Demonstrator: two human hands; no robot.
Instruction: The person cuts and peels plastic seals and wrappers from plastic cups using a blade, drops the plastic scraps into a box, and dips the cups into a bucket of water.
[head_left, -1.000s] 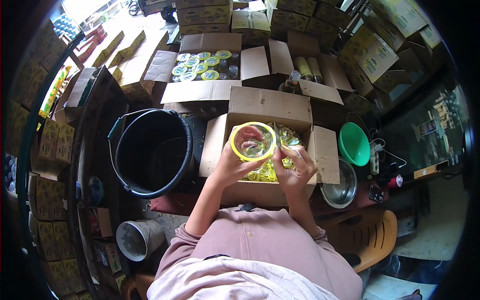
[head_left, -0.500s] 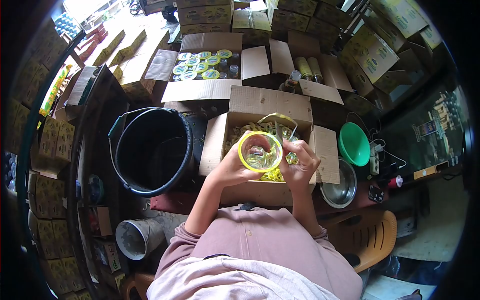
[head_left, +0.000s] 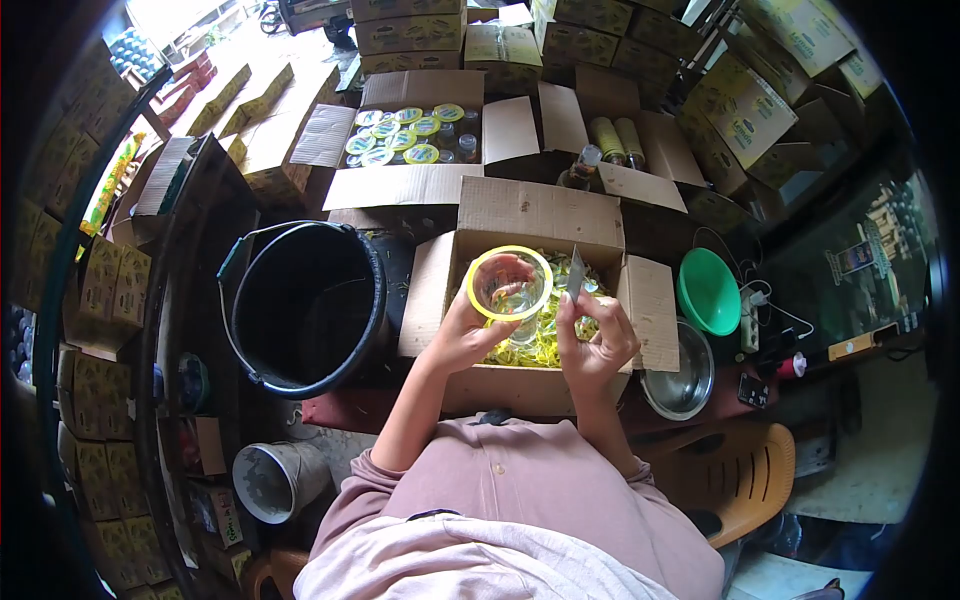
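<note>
My left hand (head_left: 468, 338) is wrapped round a clear plastic jar (head_left: 515, 312) with a yellow rim, its open mouth tilted up toward me. Pinched between the thumb and fingers of my right hand (head_left: 598, 340) is a thin grey blade (head_left: 576, 276), pointing upward just right of the jar and apart from it. Both hands are over an open cardboard box (head_left: 540, 205) filled with small yellow-and-clear wrapped pieces (head_left: 548, 345).
Left of the box stands a large black bucket (head_left: 375, 310). A green bowl (head_left: 708, 290) and a metal bowl (head_left: 700, 385) lie to the right. Behind, a carton (head_left: 400, 185) holds several yellow-lidded jars, beside a bottle (head_left: 580, 168) and another carton (head_left: 640, 185).
The curled yellow strip near my right hand has gone from there. The jar has shifted slightly up and left, and the blade now stands clear of it.
</note>
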